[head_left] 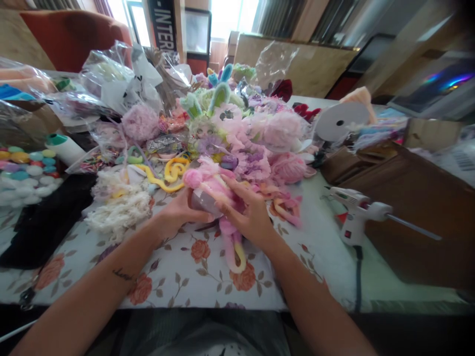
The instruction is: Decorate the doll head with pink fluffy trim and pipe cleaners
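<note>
My left hand (178, 212) and my right hand (248, 212) meet at the middle of the table around a small fluffy pink craft piece (210, 190). The piece has a smooth grey-white part (202, 201) and a pink-and-yellow fuzzy tail (235, 249) hanging toward me. My left hand cups it from the left with curled fingers. My right hand grips it from the right, its fingers laid across the pink fluff. Both forearms rest over the flowered tablecloth (193, 277).
A white hot glue gun (356, 210) stands to the right with its cord running toward me. Behind my hands lies a heap of pink and lilac pompoms (260, 143), yellow chenille stems (166, 178) and white yarn (118, 205). Plastic bags (111, 79), coloured beads (25, 165) and brown boxes (408, 198) surround it.
</note>
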